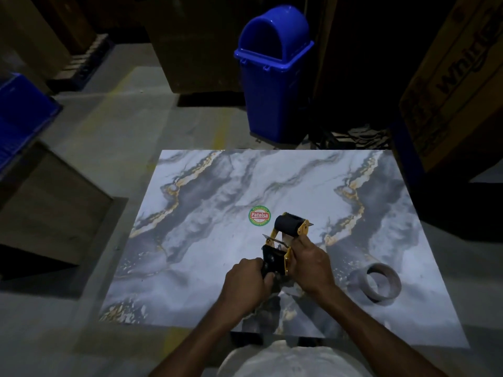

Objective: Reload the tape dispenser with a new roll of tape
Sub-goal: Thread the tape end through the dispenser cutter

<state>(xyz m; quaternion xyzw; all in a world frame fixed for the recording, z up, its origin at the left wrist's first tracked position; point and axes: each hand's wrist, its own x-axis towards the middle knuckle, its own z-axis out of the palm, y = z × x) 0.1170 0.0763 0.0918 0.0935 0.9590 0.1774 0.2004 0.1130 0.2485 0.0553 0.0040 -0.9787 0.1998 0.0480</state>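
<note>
Head view: both hands (280, 273) grip tape dispenser (285, 240) over marble-patterned table (206, 191), dim storeroom.

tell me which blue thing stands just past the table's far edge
The blue swing-lid bin, upright beyond the marble-patterned table. The other blue thing, a crate, sits far off at the left.

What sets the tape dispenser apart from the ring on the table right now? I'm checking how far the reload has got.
The tape dispenser is held in both hands, left hand and right hand; the ring lies untouched on the marble table, right of them. The dispenser is black and gold; the ring is dull grey. Nothing shows the ring mounted on the dispenser. Both are over the same tabletop.
</note>
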